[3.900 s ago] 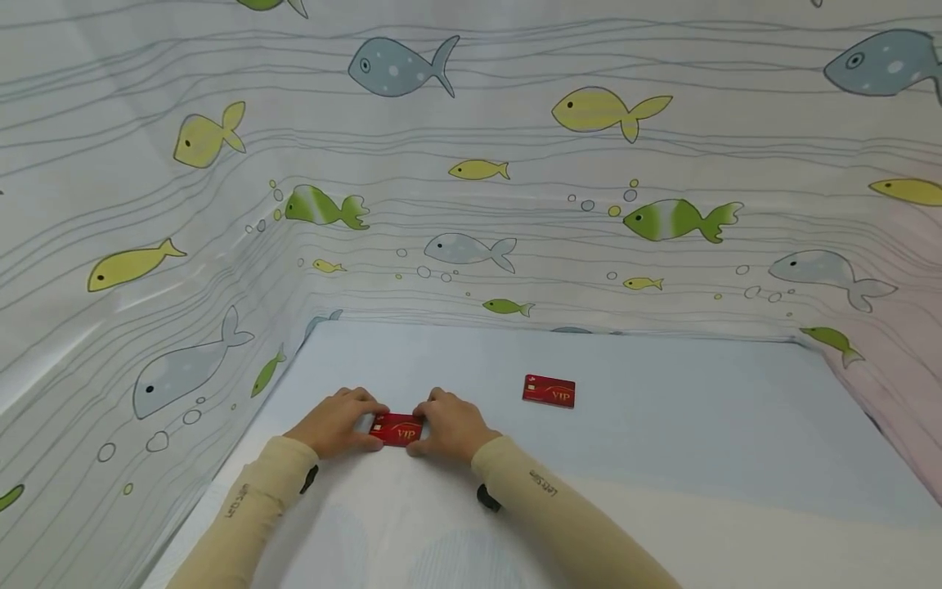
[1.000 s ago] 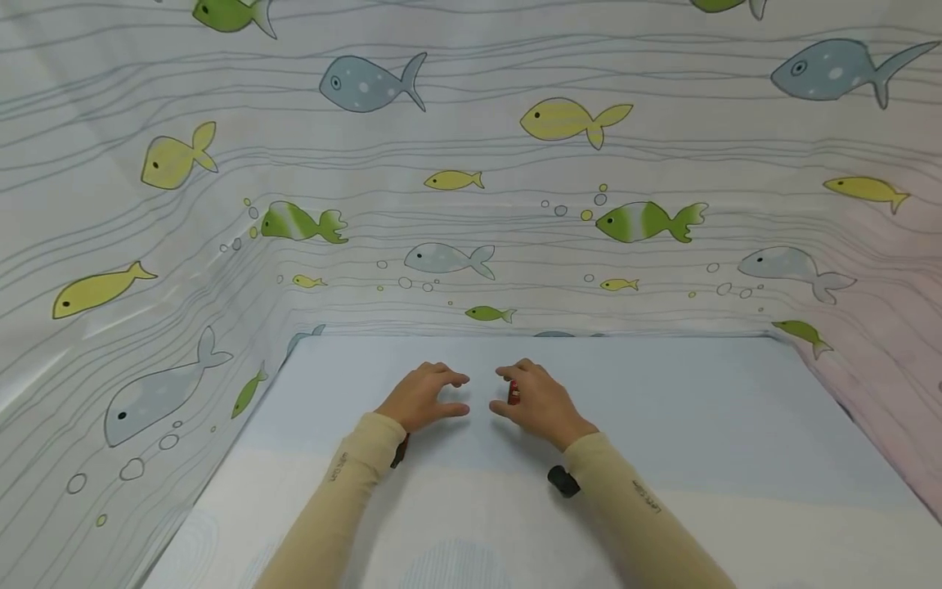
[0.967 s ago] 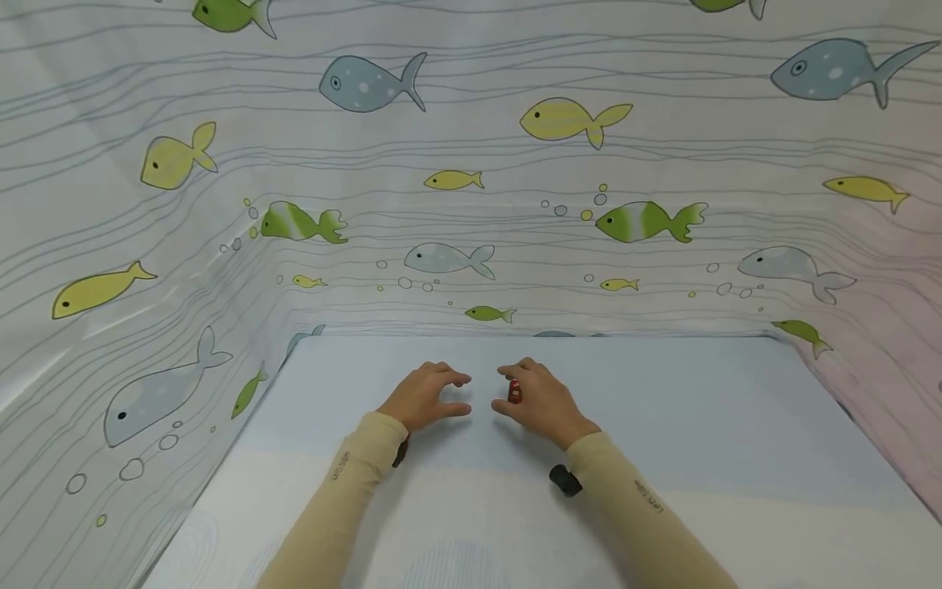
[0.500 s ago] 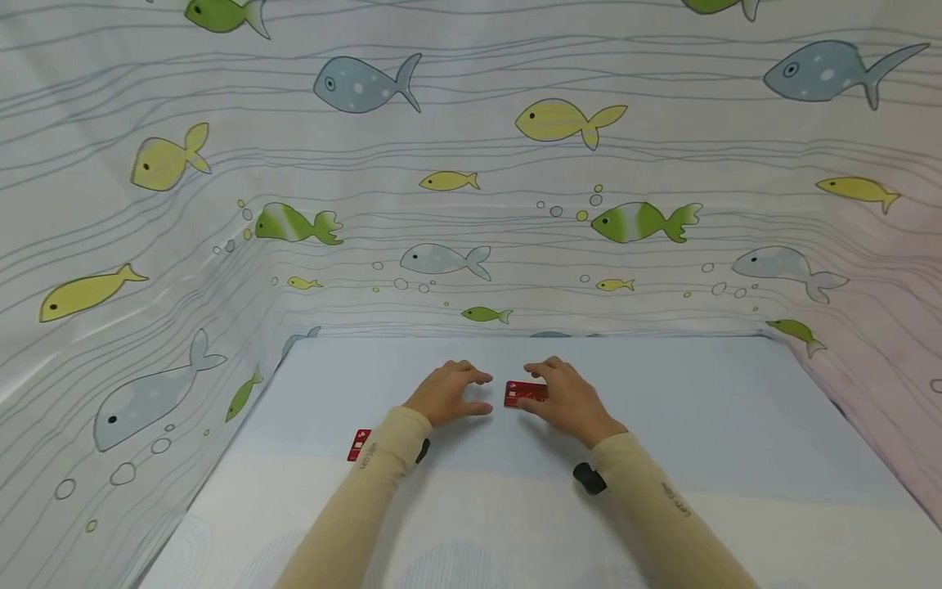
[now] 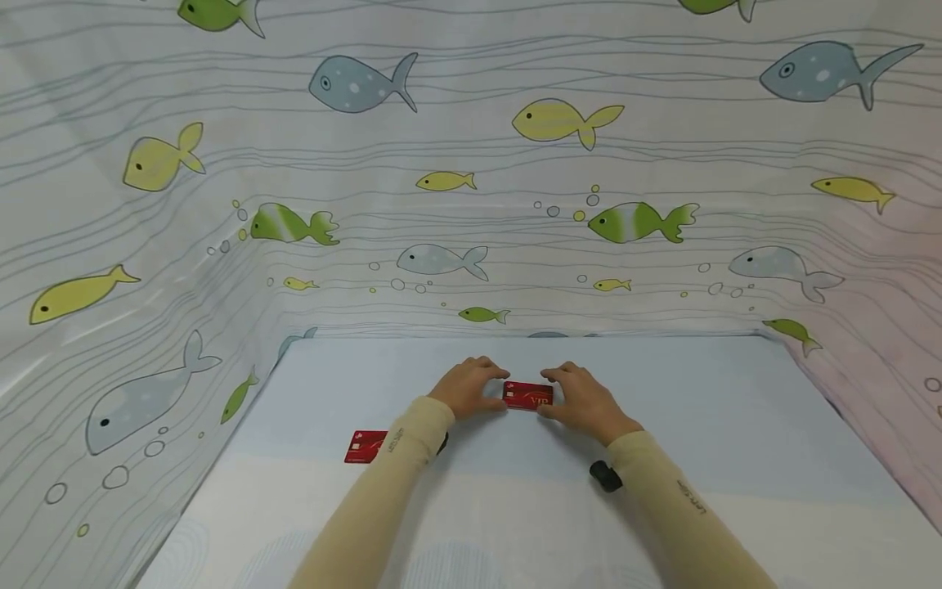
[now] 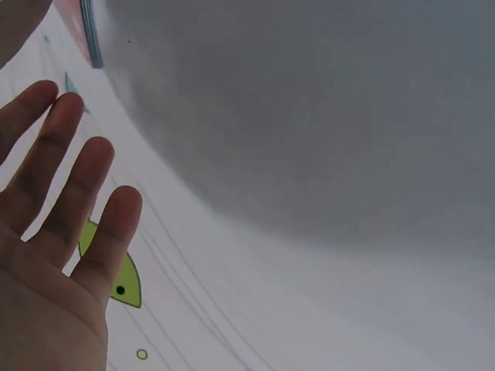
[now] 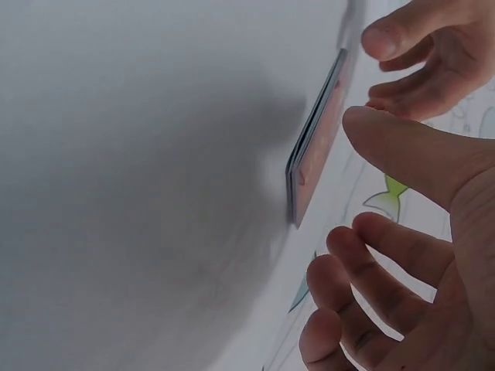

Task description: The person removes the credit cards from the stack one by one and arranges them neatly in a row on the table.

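Observation:
A red VIP card lies on the table between my two hands, its edge showing thin layers like a small stack of cards in the right wrist view. At its left end is my left hand, thumb and fingers spread apart, with the thumb tip right by the card's edge. My right hand is around the right end, thumb overlapping the near corner in the head view. The right wrist view shows a gap between that hand and the card. Neither hand grips anything.
A second red card lies to the left, partly hidden behind my left sleeve. The table is pale blue and white. Fish-printed sheeting rises around its back and sides.
Earlier both hands held the left card; now they are around the right one. Over the last second both hands have shifted right, and both cards have come into view from behind hand and sleeve.

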`<state>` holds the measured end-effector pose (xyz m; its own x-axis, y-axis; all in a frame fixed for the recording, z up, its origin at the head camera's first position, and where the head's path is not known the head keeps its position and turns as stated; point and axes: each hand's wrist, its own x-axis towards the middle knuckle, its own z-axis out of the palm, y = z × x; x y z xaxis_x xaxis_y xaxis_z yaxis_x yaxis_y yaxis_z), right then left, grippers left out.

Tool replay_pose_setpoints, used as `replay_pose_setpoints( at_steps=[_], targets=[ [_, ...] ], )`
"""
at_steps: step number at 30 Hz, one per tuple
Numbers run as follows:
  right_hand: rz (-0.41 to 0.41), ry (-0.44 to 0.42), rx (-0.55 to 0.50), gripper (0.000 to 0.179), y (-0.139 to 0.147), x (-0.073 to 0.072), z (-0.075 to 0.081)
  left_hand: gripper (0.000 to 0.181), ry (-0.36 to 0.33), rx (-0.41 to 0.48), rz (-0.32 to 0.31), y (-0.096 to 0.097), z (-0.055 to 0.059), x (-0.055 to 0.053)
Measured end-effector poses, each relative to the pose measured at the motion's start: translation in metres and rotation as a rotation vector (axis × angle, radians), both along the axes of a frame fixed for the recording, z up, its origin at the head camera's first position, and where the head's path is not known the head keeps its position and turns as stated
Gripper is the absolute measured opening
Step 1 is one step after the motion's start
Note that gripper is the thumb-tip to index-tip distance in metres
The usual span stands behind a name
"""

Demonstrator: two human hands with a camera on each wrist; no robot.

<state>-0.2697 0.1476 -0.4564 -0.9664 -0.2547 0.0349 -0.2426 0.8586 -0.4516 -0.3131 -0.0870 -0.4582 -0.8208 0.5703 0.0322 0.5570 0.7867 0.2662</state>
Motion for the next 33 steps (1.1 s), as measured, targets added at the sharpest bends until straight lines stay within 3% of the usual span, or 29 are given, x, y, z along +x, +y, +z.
replay_pose_setpoints(
  at_steps=[12,33],
  targets=[
    [0.032,-0.084,0.028,0.067,0.01,-0.012,-0.008,0.063,-0.05,-0.122,0.01,0.016,-0.004,-0.012],
    [0.054,-0.096,0.023,0.055,0.013,-0.02,-0.013,0.056,-0.061,-0.14,0.016,0.02,-0.002,-0.013]
  ],
)
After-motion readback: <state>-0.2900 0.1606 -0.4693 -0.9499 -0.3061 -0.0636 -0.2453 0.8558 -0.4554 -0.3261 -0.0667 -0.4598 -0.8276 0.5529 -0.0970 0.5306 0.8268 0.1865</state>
